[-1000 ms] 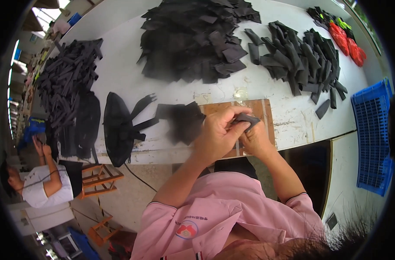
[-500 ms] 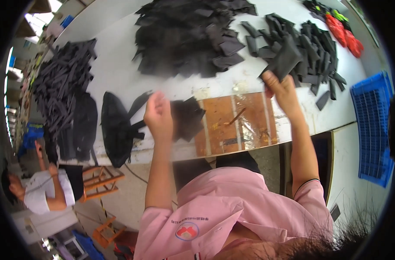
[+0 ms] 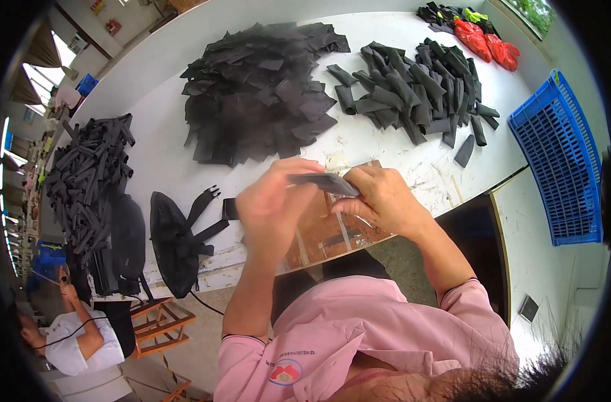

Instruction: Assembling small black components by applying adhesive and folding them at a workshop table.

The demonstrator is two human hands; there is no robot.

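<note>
While the right hand point(image 3: 389, 199) clamps its right end, a black fabric piece point(image 3: 327, 183) stretches left-to-right above a brown board point(image 3: 315, 233), left hand point(image 3: 276, 199) too blurred to judge; lettering point(image 3: 304, 358) marks a pink shirt point(image 3: 392, 318).

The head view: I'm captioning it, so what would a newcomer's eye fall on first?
Probably the big heap of black pieces on the white table, far middle. Next, likely the blue crate at right and the red bundles at far right. Nearer, at centre, the right hand holds a dark flat piece, the blurred left hand close by.
</note>
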